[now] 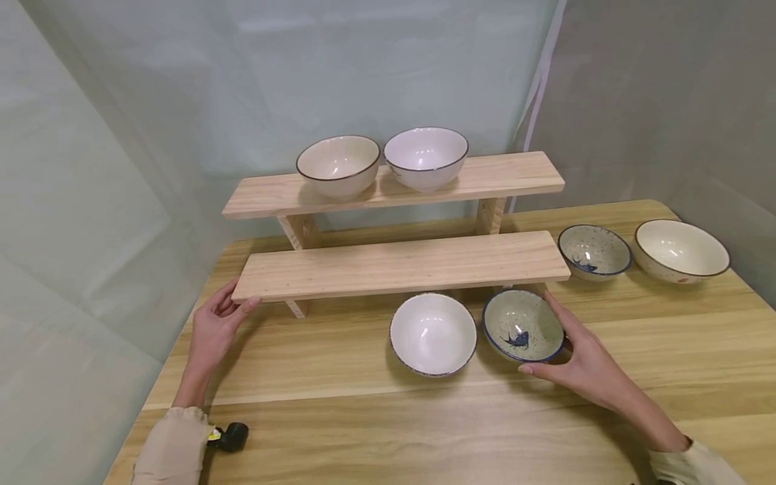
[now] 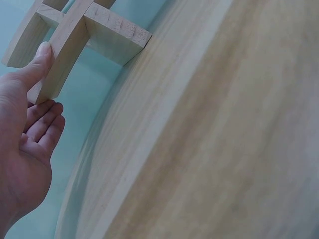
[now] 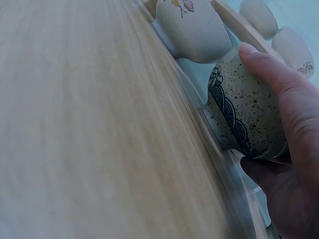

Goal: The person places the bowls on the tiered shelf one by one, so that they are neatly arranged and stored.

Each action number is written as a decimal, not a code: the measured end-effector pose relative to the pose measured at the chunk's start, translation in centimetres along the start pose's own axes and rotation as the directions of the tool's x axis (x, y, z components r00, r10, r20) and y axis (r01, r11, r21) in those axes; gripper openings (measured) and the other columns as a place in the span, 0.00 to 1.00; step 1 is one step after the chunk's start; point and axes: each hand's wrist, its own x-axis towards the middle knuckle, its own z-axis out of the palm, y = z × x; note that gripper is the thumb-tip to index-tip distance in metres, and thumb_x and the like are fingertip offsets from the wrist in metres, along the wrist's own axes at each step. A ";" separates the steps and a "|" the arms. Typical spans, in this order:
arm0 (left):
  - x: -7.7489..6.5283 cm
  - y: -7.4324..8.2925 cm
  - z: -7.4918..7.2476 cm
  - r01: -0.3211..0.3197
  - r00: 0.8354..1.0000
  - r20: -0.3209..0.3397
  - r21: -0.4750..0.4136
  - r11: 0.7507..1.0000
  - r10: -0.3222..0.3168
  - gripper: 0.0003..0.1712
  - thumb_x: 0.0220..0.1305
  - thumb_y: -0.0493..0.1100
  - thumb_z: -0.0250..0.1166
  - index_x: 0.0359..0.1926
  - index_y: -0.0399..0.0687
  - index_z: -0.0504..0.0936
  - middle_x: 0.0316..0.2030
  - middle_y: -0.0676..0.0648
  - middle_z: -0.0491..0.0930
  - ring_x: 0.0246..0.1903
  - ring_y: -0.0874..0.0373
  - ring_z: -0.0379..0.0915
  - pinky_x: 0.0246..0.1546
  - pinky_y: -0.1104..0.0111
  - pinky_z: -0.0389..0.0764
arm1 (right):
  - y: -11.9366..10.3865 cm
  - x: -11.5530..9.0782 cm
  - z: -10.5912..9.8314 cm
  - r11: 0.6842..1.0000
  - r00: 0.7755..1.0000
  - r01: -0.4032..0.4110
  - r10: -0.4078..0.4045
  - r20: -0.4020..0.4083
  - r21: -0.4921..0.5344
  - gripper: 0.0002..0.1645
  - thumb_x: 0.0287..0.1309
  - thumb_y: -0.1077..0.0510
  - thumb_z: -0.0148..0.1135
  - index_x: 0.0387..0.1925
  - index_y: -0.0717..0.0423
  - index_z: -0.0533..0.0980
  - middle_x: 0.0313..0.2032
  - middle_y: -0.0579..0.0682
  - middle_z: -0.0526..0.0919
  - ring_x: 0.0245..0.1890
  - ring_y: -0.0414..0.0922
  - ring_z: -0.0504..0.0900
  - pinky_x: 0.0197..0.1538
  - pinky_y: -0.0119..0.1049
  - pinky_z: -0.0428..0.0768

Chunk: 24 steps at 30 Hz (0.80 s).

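My left hand grips the left end of the lower board of a two-tier wooden shelf. In the left wrist view its thumb lies along the board's edge, and the fingers curl round the end. On the right, my right hand holds a speckled grey bowl with a blue rim and a blue fish inside. The right wrist view shows a dark wave pattern on that bowl, its foot at the tabletop. Just left of it stands a white bowl with a dark rim.
Two bowls, one cream and one white, stand on the upper board. At the table's right are another speckled bowl and a larger cream bowl. A pale curtain hangs behind the wooden table.
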 end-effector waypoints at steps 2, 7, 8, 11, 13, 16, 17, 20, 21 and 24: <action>0.0 0.0 0.0 0.000 1.000 0.001 -0.003 1.000 0.000 0.41 0.72 0.43 0.69 0.77 0.34 0.62 0.69 0.28 0.67 0.59 0.69 0.73 0.48 0.84 0.75 | 0.0 0.0 0.0 1.000 1.000 -0.004 0.004 -0.006 0.003 0.74 0.42 0.53 0.88 0.83 0.54 0.50 0.77 0.68 0.55 0.71 0.70 0.59 0.70 0.27 0.54; 0.0 0.0 0.0 -0.005 1.000 0.001 -0.011 1.000 0.005 0.41 0.72 0.43 0.70 0.77 0.34 0.62 0.69 0.28 0.67 0.58 0.70 0.74 0.48 0.84 0.76 | -0.1 -0.1 0.1 0.999 0.999 -0.036 0.037 -0.023 0.035 0.74 0.41 0.54 0.89 0.83 0.52 0.51 0.77 0.66 0.57 0.71 0.68 0.60 0.69 0.25 0.55; 0.0 0.0 0.0 -0.006 1.000 0.000 -0.012 1.000 0.006 0.41 0.71 0.43 0.70 0.77 0.34 0.63 0.69 0.28 0.67 0.58 0.71 0.74 0.48 0.84 0.76 | -0.1 -0.1 0.2 0.998 0.999 -0.042 0.043 -0.028 0.039 0.74 0.41 0.54 0.89 0.83 0.51 0.52 0.77 0.66 0.57 0.71 0.68 0.61 0.68 0.23 0.55; 0.0 -0.1 0.0 -0.010 1.000 -0.002 -0.012 1.000 0.010 0.40 0.71 0.43 0.70 0.77 0.34 0.63 0.68 0.28 0.68 0.56 0.73 0.74 0.48 0.83 0.76 | -0.1 -0.1 0.3 0.997 0.998 -0.048 0.051 -0.043 0.061 0.73 0.40 0.55 0.89 0.82 0.53 0.53 0.76 0.66 0.59 0.69 0.67 0.63 0.63 0.16 0.57; 0.0 0.0 0.1 -0.013 1.000 -0.003 -0.012 1.000 0.013 0.40 0.71 0.43 0.70 0.77 0.34 0.63 0.68 0.27 0.68 0.54 0.74 0.75 0.47 0.83 0.77 | 0.0 0.0 0.5 0.996 0.997 -0.046 0.051 -0.054 0.081 0.73 0.39 0.57 0.89 0.82 0.54 0.54 0.75 0.67 0.61 0.67 0.66 0.66 0.60 0.13 0.58; 0.0 0.0 0.1 -0.015 1.000 -0.005 -0.012 1.000 0.015 0.40 0.71 0.43 0.70 0.77 0.34 0.64 0.68 0.27 0.69 0.54 0.75 0.75 0.47 0.83 0.77 | 0.0 -0.1 0.6 0.993 0.997 -0.044 0.052 -0.065 0.111 0.72 0.39 0.59 0.89 0.81 0.56 0.55 0.74 0.68 0.63 0.65 0.66 0.68 0.58 0.12 0.62; 0.0 0.0 0.1 -0.016 1.000 -0.006 -0.011 1.000 0.016 0.40 0.71 0.43 0.70 0.77 0.34 0.64 0.68 0.27 0.69 0.54 0.75 0.75 0.47 0.83 0.77 | 0.0 -0.1 0.6 0.992 0.996 -0.045 0.054 -0.068 0.116 0.71 0.39 0.59 0.89 0.81 0.56 0.55 0.73 0.68 0.63 0.65 0.66 0.69 0.57 0.12 0.63; 0.0 0.0 0.1 -0.017 1.000 -0.007 -0.008 1.000 0.017 0.40 0.71 0.43 0.70 0.76 0.34 0.64 0.68 0.27 0.69 0.54 0.75 0.75 0.47 0.83 0.77 | 0.0 -0.1 0.7 0.991 0.996 -0.051 0.060 -0.072 0.121 0.71 0.40 0.60 0.89 0.81 0.56 0.55 0.73 0.68 0.63 0.64 0.66 0.69 0.56 0.12 0.64; 0.0 0.0 0.1 -0.016 1.000 -0.007 -0.005 1.000 0.016 0.40 0.72 0.43 0.70 0.77 0.34 0.64 0.68 0.27 0.69 0.54 0.74 0.75 0.47 0.83 0.77 | 0.0 -0.2 0.7 0.991 0.995 -0.053 0.062 -0.073 0.120 0.71 0.40 0.60 0.89 0.81 0.55 0.56 0.73 0.68 0.63 0.64 0.66 0.69 0.56 0.12 0.64; 0.0 0.0 0.1 -0.016 1.000 -0.009 -0.001 1.000 0.016 0.40 0.72 0.43 0.69 0.77 0.34 0.63 0.68 0.27 0.68 0.55 0.74 0.74 0.47 0.83 0.76 | 0.0 -0.2 0.7 0.991 0.995 -0.059 0.068 -0.074 0.120 0.70 0.40 0.59 0.88 0.81 0.54 0.56 0.74 0.68 0.62 0.65 0.66 0.68 0.56 0.12 0.64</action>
